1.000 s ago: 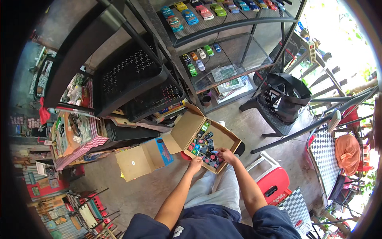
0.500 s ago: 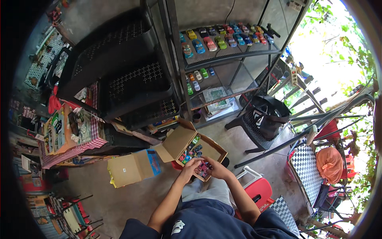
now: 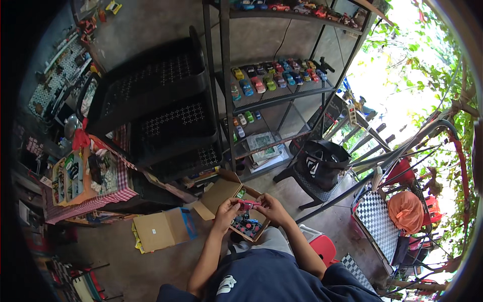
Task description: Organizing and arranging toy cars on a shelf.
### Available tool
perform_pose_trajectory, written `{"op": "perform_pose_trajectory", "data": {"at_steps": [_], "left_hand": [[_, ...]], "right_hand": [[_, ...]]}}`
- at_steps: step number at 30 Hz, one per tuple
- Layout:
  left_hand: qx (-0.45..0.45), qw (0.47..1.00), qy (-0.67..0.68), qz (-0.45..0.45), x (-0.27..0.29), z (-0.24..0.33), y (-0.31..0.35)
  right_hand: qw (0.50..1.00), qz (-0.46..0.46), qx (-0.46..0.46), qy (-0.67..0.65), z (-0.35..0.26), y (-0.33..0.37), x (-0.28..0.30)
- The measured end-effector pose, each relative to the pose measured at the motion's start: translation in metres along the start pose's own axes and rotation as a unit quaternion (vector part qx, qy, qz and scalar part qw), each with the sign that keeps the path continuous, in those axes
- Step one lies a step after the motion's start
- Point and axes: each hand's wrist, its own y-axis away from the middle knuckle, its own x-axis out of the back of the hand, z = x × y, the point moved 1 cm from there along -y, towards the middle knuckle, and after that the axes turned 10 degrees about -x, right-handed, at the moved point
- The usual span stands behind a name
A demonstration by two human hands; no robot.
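I am pinching a small pink toy car (image 3: 247,204) between my left hand (image 3: 227,209) and right hand (image 3: 266,205), just above the open cardboard box (image 3: 221,194) of toy cars.

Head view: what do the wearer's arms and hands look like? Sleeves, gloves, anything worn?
Both forearms enter from the lower edge and are bare. The left hand and right hand wear no gloves; no watch, ring or band can be made out. The short sleeves belong to a dark navy shirt with a small white mark on the chest.
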Motion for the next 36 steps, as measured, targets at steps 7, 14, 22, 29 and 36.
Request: {"op": "perform_pose_trajectory", "data": {"at_steps": [7, 14, 22, 29, 36], "left_hand": [[-0.020, 0.999, 0.043, -0.020, -0.020, 0.020, 0.005], [-0.029, 0.998, 0.014, -0.050, -0.048, 0.029, -0.005], [-0.026, 0.999, -0.011, -0.029, -0.112, 0.012, -0.022], [-0.026, 0.996, -0.071, -0.041, -0.159, -0.011, -0.050], [-0.058, 0.980, -0.186, -0.024, -0.221, -0.027, -0.073]], "right_hand": [[0.995, -0.046, 0.010, -0.092, -0.024, 0.009, 0.011], [0.992, -0.054, 0.034, -0.105, -0.015, 0.013, 0.038], [0.995, -0.074, 0.063, -0.005, -0.023, 0.024, 0.107], [0.992, -0.083, 0.060, -0.077, 0.018, 0.012, 0.158], [0.962, -0.155, -0.003, -0.225, 0.039, -0.002, 0.218]]}}
